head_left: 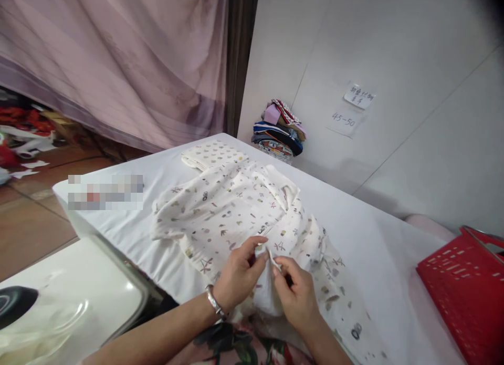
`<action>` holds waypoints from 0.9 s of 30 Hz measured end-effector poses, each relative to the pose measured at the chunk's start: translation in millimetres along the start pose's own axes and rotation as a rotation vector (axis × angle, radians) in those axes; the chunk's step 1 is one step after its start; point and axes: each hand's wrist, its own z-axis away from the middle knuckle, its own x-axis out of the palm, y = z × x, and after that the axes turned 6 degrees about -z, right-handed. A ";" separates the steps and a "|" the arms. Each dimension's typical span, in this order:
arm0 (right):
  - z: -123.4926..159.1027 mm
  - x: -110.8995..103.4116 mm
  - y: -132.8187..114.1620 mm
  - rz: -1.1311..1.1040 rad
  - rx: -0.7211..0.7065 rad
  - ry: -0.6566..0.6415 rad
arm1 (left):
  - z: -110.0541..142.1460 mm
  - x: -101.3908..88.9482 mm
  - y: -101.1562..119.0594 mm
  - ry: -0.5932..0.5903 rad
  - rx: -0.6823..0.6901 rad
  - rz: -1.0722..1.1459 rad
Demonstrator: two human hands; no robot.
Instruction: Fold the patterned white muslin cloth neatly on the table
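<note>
A white garment with small printed motifs (236, 207) lies spread over the white-covered table in front of me. It looks like a long-sleeved top, one sleeve reaching toward the lower right. My left hand (242, 270), with a silver bracelet at the wrist, pinches the garment's near edge. Close beside it, my right hand (295, 291) pinches the same edge between thumb and fingers. The bit of cloth between the hands is raised off the table. Past the top's far end lies a folded white patterned cloth (214, 154).
Folded clothes (279, 128) are stacked against the wall beyond the table (378, 244). A red plastic basket (464, 291) stands at the right edge. Handwritten paper notes (343, 122) hang on the wall. A pink curtain (157, 55) hangs at left, above a white surface (74, 291) holding a black round object.
</note>
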 end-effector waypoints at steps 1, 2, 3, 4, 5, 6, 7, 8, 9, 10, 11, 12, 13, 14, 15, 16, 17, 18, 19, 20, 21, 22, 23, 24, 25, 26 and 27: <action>-0.7 2.1 0.7 0.002 -0.007 -0.008 | 0.6 0.3 0.7 -0.021 -0.010 0.038; -1.3 3.9 1.6 -0.004 -0.010 -0.007 | 1.3 0.7 1.0 -0.053 -0.028 0.084; -2.0 5.1 2.6 -0.015 -0.010 -0.001 | 1.9 1.0 1.1 -0.093 -0.053 0.139; -2.5 5.8 3.7 -0.027 -0.006 0.005 | 2.4 1.2 0.9 -0.142 -0.082 0.207; -2.8 5.8 4.9 -0.037 0.002 0.008 | 2.7 1.1 0.6 -0.198 -0.115 0.288; -2.8 5.5 6.1 -0.044 0.011 0.013 | 2.8 0.7 0.4 -0.251 -0.147 0.377; -2.7 4.9 7.2 -0.049 0.022 0.018 | 2.6 0.0 0.4 -0.297 -0.179 0.461; -2.5 4.1 8.3 -0.055 0.036 0.026 | 2.1 -0.8 0.7 -0.332 -0.207 0.531; -2.1 3.4 9.2 -0.060 0.050 0.034 | 1.6 -1.8 1.1 -0.357 -0.230 0.581; -1.7 2.7 9.9 -0.065 0.061 0.043 | 1.0 -2.7 1.8 -0.377 -0.248 0.608; -1.4 2.2 10.3 -0.071 0.069 0.047 | 0.4 -3.6 2.5 -0.395 -0.257 0.607; -1.0 1.6 10.4 -0.077 0.076 0.047 | -0.1 -4.3 3.1 -0.414 -0.255 0.587; -0.7 1.0 10.3 -0.085 0.081 0.044 | -0.5 -4.7 3.5 -0.431 -0.243 0.557; -0.5 0.3 9.9 -0.093 0.085 0.040 | -0.8 -5.0 3.6 -0.443 -0.227 0.523; -0.1 -0.4 9.4 -0.102 0.086 0.036 | -1.0 -5.0 3.4 -0.448 -0.211 0.493; 0.2 -1.3 8.9 -0.111 0.083 0.033 | -1.3 -4.8 2.9 -0.444 -0.196 0.472; 0.6 -2.1 8.5 -0.119 0.079 0.032 | -1.6 -4.4 2.3 -0.437 -0.185 0.462; 1.1 -2.9 8.2 -0.125 0.073 0.035 | -2.0 -3.9 1.5 -0.427 -0.178 0.460; 1.6 -3.5 8.1 -0.130 0.068 0.040 | -2.5 -3.2 0.8 -0.419 -0.172 0.458; 2.1 -3.9 8.3 -0.136 0.066 0.045 | -3.1 -2.4 0.1 -0.414 -0.165 0.454; 2.5 -4.1 8.7 -0.144 0.065 0.046 | -3.7 -1.5 -0.6 -0.408 -0.153 0.446; 2.9 -4.1 9.3 -0.153 0.068 0.041 | -4.4 -0.6 -1.2 -0.398 -0.139 0.430; 3.2 -3.9 9.9 -0.163 0.072 0.032 | -5.1 0.3 -1.8 -0.384 -0.123 0.408; 3.4 -3.7 10.6 -0.173 0.076 0.023 | -5.7 1.1 -2.5 -0.368 -0.104 0.378; 3.5 -3.6 11.3 -0.182 0.078 0.017 | -6.4 1.6 -3.1 -0.350 -0.082 0.340; 3.5 -3.6 11.9 -0.188 0.079 0.014 | -6.9 1.9 -3.7 -0.332 -0.056 0.292; 3.5 -3.8 12.3 -0.192 0.078 0.016 | -7.4 1.8 -4.2 -0.316 -0.022 0.232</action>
